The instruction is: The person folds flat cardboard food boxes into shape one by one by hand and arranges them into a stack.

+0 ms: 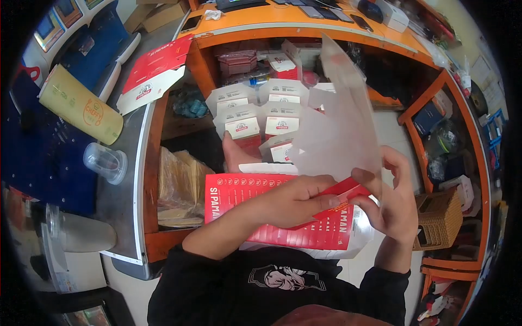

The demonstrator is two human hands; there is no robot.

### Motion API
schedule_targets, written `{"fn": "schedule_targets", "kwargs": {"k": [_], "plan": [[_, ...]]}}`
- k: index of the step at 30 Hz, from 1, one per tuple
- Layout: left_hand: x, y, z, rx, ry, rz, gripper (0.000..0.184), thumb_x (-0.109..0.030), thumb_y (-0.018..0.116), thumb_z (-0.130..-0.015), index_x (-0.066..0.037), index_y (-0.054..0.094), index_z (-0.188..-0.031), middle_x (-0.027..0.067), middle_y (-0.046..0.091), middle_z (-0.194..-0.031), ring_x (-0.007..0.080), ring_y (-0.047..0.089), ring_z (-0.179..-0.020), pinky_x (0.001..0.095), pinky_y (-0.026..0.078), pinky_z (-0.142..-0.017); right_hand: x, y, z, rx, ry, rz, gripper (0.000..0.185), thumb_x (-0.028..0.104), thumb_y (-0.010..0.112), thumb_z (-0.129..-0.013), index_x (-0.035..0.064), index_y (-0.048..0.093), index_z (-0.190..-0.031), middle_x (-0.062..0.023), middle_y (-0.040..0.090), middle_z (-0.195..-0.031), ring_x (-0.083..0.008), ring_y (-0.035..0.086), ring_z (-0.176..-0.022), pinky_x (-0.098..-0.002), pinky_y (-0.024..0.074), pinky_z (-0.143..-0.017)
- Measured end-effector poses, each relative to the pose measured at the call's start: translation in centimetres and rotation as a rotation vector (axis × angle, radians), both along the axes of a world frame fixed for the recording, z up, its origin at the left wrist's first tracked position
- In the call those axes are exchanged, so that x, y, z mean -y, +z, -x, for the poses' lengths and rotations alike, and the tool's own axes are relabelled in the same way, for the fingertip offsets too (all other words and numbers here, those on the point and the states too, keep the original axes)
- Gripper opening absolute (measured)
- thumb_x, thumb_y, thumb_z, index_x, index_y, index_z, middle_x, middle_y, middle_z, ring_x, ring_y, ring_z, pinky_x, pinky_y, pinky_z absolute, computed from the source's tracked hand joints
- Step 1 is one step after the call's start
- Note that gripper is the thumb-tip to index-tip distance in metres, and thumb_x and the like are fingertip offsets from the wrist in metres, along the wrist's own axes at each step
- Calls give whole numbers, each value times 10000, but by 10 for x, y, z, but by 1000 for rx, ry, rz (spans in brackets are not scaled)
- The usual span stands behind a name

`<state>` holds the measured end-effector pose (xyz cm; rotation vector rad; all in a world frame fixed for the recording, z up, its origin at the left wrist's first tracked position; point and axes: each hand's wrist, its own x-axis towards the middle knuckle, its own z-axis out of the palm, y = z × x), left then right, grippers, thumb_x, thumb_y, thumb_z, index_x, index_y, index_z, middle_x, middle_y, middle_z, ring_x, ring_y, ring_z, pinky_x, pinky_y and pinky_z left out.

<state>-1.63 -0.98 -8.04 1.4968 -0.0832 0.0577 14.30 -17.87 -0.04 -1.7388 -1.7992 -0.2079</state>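
My left hand (307,202) is closed on the red edge of a carton sheet (345,119), whose plain greyish side stands up and curves away above my hands. At the same red flap, my right hand (394,195) pinches the edge between thumb and fingers. Part of its palm lies behind the sheet's rim. Below my left hand lies a fanned stack of flat red cartons (239,190) with white lettering, on my lap. Beyond the stack stand several folded red and white boxes (242,127), partly hidden by the raised sheet.
An orange desk (261,24) with phones is ahead. On the grey counter (128,185) at left are a red and white flat carton (157,68), a yellow cup (81,103) and a clear plastic cup (106,163). A woven basket (440,220) and orange shelving (454,266) stand right.
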Motion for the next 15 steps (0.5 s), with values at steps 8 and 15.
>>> {"fn": "schedule_targets", "kwargs": {"k": [8,15], "plan": [[3,6,11,115,-77,-171,388,-306,418,-1102,22,522,-1280,161,532,-1149,243,556,-1047,358,444,-907,-4,10,4,-59,59,111,357,59,836,-680,93,755,-1026,-160,623,-1188,-294,638,-1025,-341,512,-827],[-3,31,28,158,-27,-338,350,-167,483,-1063,13,507,-1362,215,570,-1279,335,582,-1189,397,452,-1018,-8,34,17,15,154,264,324,43,774,-679,126,759,-991,-180,582,-1268,-355,594,-1159,-420,510,-961]]}}
